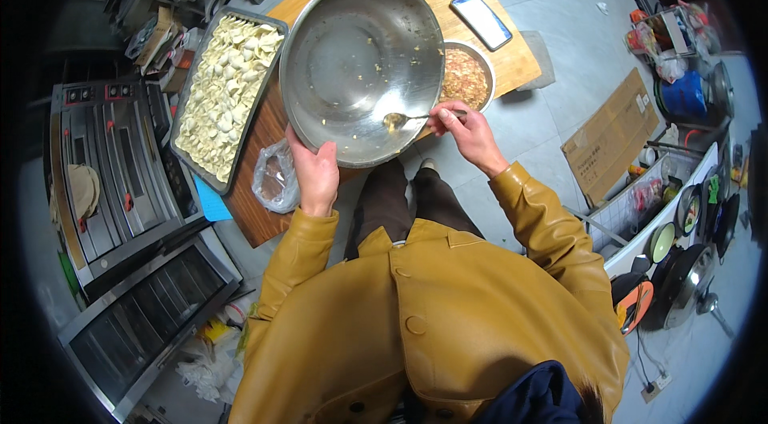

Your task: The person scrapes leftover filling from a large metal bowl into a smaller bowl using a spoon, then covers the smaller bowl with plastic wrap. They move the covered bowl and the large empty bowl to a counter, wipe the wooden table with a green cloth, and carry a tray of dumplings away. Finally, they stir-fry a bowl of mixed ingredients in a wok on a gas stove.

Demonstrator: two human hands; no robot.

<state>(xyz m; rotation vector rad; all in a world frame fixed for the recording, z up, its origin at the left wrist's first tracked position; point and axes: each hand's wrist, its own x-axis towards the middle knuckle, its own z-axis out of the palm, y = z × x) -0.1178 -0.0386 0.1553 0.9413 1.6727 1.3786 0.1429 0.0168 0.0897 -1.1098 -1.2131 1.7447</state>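
Note:
A large steel mixing bowl (328, 64) is tilted toward me over the wooden table, with small bits of food stuck to its inside. My left hand (315, 176) grips its near left rim, thumb over the edge. In my right hand (468, 134) is a metal spoon (412, 116), held by its handle; the spoon's head rests against the bowl's inner wall and carries some yellowish food. Right beside the big bowl stands a smaller bowl (490, 72) of minced filling (464, 78), partly hidden behind it.
A dark tray (240, 136) heaped with pale dumpling-like pieces (224, 96) lies at the left. A clear plastic bag (276, 180) sits near the wooden table's edge (256, 220). On the table's far right is a phone (481, 20). Ovens (120, 160) stand left; flattened cardboard (612, 136) lies right.

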